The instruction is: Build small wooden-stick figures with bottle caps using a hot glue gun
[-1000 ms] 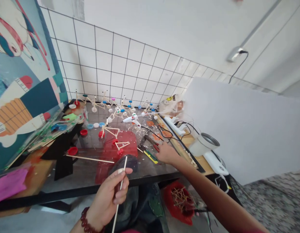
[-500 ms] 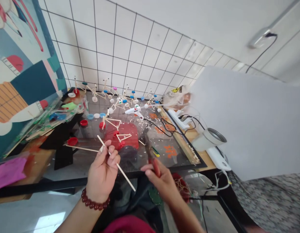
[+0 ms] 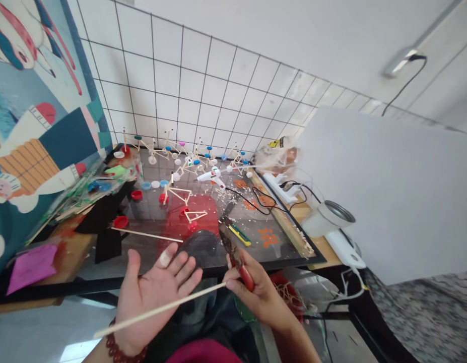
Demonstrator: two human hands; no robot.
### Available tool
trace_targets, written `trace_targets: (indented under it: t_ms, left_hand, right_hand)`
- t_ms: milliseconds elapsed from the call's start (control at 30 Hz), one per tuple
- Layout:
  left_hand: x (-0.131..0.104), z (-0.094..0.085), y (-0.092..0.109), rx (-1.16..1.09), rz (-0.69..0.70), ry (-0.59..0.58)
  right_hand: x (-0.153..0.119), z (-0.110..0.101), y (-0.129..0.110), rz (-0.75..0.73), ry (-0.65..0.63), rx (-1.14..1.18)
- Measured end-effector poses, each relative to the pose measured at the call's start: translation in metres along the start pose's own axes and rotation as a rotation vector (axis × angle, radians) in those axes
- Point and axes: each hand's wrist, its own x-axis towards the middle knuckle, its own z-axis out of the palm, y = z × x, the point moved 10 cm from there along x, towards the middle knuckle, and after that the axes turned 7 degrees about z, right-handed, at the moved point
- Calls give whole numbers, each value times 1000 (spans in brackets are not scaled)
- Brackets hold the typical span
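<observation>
My left hand (image 3: 157, 287) is open, palm up, fingers spread, with white tape round one finger. A thin wooden stick (image 3: 161, 309) crosses in front of its palm. The stick's far end is pinched between thumb and finger of my right hand (image 3: 252, 290), which also grips red-handled pliers (image 3: 245, 275). The pliers' dark jaws point up and away over the table. Just beyond them lies a yellow-and-green utility knife (image 3: 239, 234). Another wooden stick (image 3: 148, 234) rests on the table, left of the knife. A small stick frame with red caps (image 3: 195, 217) lies beyond my hands.
Several stick models with coloured caps (image 3: 195, 161) stand along the wire grid. A white glue gun (image 3: 213, 177) lies mid-table, its cord trailing right among wood scraps. At right are a power strip (image 3: 280, 187) and a white can (image 3: 327, 219). Below the edge sits a red basket (image 3: 288, 297).
My left hand has let go of the stick and turned open. The stick has passed to my right hand, which still holds the pliers. The view has shifted slightly.
</observation>
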Motion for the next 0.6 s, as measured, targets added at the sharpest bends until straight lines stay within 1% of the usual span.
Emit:
trace_targets:
  t_ms: [67, 100, 233, 300, 333, 367, 400, 467, 533, 600]
  left_hand:
    - [-6, -10, -12, 100, -166, -36]
    - [-10, -15, -19, 194, -255, -58]
    - [-30, -42, -50, 684, -562, -144]
    - [-42, -52, -63, 827, -691, -165]
    - [-46, -55, -67, 864, -722, -146]
    - [-47, -58, -67, 890, -716, -112]
    - [-45, -60, -65, 911, -676, -68]
    - [-41, -64, -57, 932, -557, 13]
    - [-38, -67, -51, 929, -469, 45]
    - [-37, -73, -51, 902, -431, 55]
  right_hand:
    - [-2, -3, -3, 1, -54, -60]
    - [-4, -2, -4, 3, -82, -96]
    - [-7, 11, -10, -6, -203, -240]
    - [-6, 17, -12, -12, -224, -265]
    - [-6, 19, -11, -7, -222, -254]
    - [-6, 20, -9, 7, -207, -224]
    - [-6, 20, -5, 28, -184, -176]
    - [-10, 19, 9, 80, -132, -40]
    - [-20, 21, 26, 131, -90, 125]
    - [-34, 25, 44, 178, -60, 277]
